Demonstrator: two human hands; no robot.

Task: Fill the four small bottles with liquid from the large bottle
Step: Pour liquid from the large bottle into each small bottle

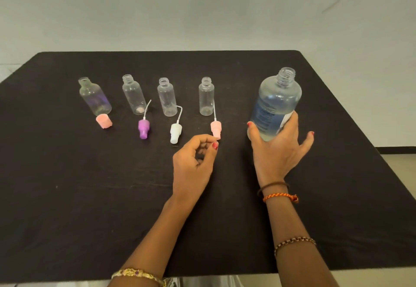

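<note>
Right hand (pixel 278 149) grips the big bottle (pixel 275 104); left hand (pixel 194 160) loosely curled, empty; lift steadily, tilt slowly over nearest small bottle (pixel 206 96)

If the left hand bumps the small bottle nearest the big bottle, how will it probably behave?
The small bottle looks empty, thin clear plastic, so it is probably very light and slides easily on the black table. It stands tall and narrow, so it likely tips over. Being round and uncapped, it may then roll, perhaps toward the pink sprayer beside it.
</note>
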